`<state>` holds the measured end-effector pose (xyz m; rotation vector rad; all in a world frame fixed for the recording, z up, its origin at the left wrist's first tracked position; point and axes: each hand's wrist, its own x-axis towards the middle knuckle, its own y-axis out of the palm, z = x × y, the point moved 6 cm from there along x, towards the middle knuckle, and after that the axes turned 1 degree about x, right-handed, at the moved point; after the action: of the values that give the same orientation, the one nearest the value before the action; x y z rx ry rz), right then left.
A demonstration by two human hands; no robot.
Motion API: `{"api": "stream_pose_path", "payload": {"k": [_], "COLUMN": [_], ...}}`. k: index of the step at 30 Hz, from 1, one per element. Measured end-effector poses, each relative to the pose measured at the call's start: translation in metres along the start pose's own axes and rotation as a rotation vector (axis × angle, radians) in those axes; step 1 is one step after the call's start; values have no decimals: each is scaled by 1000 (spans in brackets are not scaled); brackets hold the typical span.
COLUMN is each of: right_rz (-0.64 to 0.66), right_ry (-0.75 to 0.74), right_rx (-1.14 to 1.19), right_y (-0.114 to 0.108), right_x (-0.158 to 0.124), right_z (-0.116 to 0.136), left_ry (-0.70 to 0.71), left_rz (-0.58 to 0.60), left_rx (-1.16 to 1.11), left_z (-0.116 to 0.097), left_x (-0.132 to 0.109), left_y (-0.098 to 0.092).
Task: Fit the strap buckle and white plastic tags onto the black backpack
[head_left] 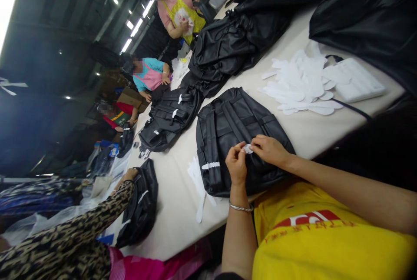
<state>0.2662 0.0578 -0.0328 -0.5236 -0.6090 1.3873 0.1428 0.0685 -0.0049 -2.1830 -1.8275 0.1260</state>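
A black backpack (228,128) lies on the pale table in front of me, its straps facing up. Over its lower part, my left hand (236,162) and my right hand (269,148) meet and pinch a small white piece (248,148) between their fingertips. A braided bracelet circles my left wrist. One white strip with a wavy edge (211,165) is wrapped across a strap at the bag's left side. More loose white strips (196,180) lie on the table by the bag's left edge.
A heap of white strips (301,80) and a white stack (361,82) lie at the right. More black backpacks (224,49) line the table (176,184) ahead. A co-worker's patterned sleeve (94,219) reaches to a bag at left; several people work farther along.
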Motion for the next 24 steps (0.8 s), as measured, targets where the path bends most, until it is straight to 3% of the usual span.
{"api": "stream_pose_path", "payload": {"k": [3,7,11,13,16,18,22,24], "right_rz": [14,31,36,30,27,42,66,62], "right_ry": [9,-12,9,49,120,127,43,30], "right_rx": [4,-3,-46,-107,-189,-179,-121,-115], "right_y": [0,1,2,2,0,0,3,4], "right_x": [1,1,1,0,0,0,1,1], "right_z": [-1,1,2,2,0,0,2,1], "left_ry": [16,-178,-296,-216,10,33,-208,-264], "left_rz": [-12,-170,-228,-216,-154,-154,-294,-320], "left_rx": [18,-265,-408,-275,-18,-39,-400,-456], "left_z": [1,30,44,34,12,12,38,44], "left_x": [-1,-3,-6,-7,-10,-10,-7,-6], "left_y": [-1,-4,-2,-3,-1,0,-1,-2]}}
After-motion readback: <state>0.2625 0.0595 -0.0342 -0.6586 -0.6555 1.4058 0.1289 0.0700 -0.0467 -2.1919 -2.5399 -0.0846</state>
